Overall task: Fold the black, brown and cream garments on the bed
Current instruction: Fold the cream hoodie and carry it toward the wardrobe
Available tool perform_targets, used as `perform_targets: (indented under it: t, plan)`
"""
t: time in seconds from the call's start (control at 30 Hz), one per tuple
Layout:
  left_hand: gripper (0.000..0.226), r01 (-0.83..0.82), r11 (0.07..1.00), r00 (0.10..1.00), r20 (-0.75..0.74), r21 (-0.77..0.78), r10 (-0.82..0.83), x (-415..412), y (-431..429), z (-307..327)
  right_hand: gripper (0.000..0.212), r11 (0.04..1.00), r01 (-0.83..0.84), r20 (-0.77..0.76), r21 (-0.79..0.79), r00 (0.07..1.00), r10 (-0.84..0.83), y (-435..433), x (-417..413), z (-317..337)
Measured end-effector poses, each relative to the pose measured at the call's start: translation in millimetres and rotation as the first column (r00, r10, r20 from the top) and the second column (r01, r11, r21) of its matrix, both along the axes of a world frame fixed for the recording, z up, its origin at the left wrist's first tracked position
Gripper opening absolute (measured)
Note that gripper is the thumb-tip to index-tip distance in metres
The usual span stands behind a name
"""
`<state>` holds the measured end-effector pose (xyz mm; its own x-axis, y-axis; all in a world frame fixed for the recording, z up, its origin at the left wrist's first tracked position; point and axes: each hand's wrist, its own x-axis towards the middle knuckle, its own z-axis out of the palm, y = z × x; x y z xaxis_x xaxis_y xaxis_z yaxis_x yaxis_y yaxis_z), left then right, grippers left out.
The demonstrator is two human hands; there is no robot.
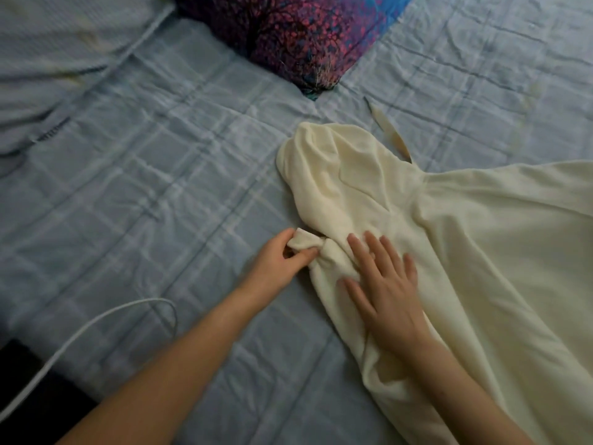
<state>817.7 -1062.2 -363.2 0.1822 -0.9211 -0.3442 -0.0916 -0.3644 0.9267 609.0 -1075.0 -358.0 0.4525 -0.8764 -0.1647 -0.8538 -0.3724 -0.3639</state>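
A cream hooded garment (481,252) lies spread over the right half of the bed (144,187), its hood (333,168) bunched toward the middle and a drawstring (390,130) trailing behind it. My left hand (279,261) pinches a small fold of the cream cloth at the garment's left edge. Just to its right, my right hand (385,281) rests flat on the cream garment with fingers spread. No black or brown garment is in view.
The bed has a pale blue checked cover. A dark pillow with a pink and purple pattern (288,36) lies at the back centre. A pale blue pillow (64,59) fills the back left corner. A white cable (96,326) loops over the front left edge.
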Motion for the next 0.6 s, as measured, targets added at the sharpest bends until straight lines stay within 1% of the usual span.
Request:
perform_targets:
  t: [0.07,0.13,0.2,0.23,0.27,0.3,0.37,0.4,0.43,0.47,0.5,0.53,0.57,0.6]
  plan:
    - [0.009,-0.143,0.99,0.987,-0.068,0.006,0.143,1.0,16.0,3.9,0.064,1.0,0.018,0.023,-0.002,1.0,-0.018,2.9,-2.2,9.0]
    - [0.009,-0.318,0.948,0.944,-0.091,-0.007,0.316,9.0,34.6,10.1,0.064,1.0,0.006,0.018,0.011,1.0,-0.006,8.3,-1.3,19.8]
    - [0.009,-0.488,0.872,0.869,-0.109,-0.037,0.482,23.4,56.3,16.9,0.064,0.999,-0.04,0.002,0.02,0.999,0.04,16.1,0.5,27.9]
    - [0.006,-0.572,0.818,0.819,-0.1,-0.06,0.565,31.1,68.6,20.8,0.064,0.998,-0.063,-0.001,0.017,0.998,0.063,20.1,1.1,31.0]
    - [0.006,-0.661,0.746,0.75,-0.081,-0.081,0.656,38.6,82.2,24.2,0.063,0.996,-0.084,-0.004,0.015,0.996,0.085,23.5,2.2,33.5]
    - [0.009,-0.75,0.654,0.66,-0.041,-0.101,0.751,45.4,95.8,27.8,0.063,0.994,-0.105,-0.005,0.018,0.994,0.105,26.0,4.0,35.4]
    - [0.014,-0.889,0.437,0.429,0.084,-0.135,0.899,56.5,125.6,33.7,0.063,0.989,-0.143,0.001,0.029,0.99,0.143,30.0,8.5,36.0]
    - [0.013,-0.926,0.352,0.332,0.149,-0.139,0.932,59.7,141.7,35.3,0.062,0.986,-0.162,0.001,0.034,0.987,0.162,31.8,10.5,35.2]
    - [0.013,-0.944,0.307,0.276,0.215,-0.122,0.937,61.9,158.5,34.2,0.06,0.982,-0.182,-0.005,0.041,0.983,0.182,33.0,11.6,34.0]
    - [0.018,-0.95,0.302,0.264,0.31,-0.079,0.913,62.3,174.1,31.3,0.058,0.979,-0.2,-0.017,0.045,0.979,0.201,33.3,11.7,32.6]
    - [0.026,-0.946,0.322,0.278,0.455,-0.021,0.846,60.3,188.2,27.9,0.057,0.976,-0.212,-0.026,0.043,0.977,0.214,34.0,10.8,31.3]
    - [0.032,-0.931,0.364,0.29,0.63,0.014,0.72,55.5,198.4,26.3,0.057,0.976,-0.216,-0.028,0.032,0.976,0.216,35.2,8.8,30.4]
    - [0.038,-0.899,0.437,0.272,0.771,-0.01,0.576,48.8,203.2,26.6,0.055,0.977,-0.212,-0.023,0.009,0.977,0.212,37.1,6.7,29.8]
    - [0.044,-0.825,0.558,0.228,0.849,-0.091,0.476,41.3,201.7,29.3,0.055,0.979,-0.204,-0.015,-0.023,0.979,0.204,40.9,4.5,29.5]
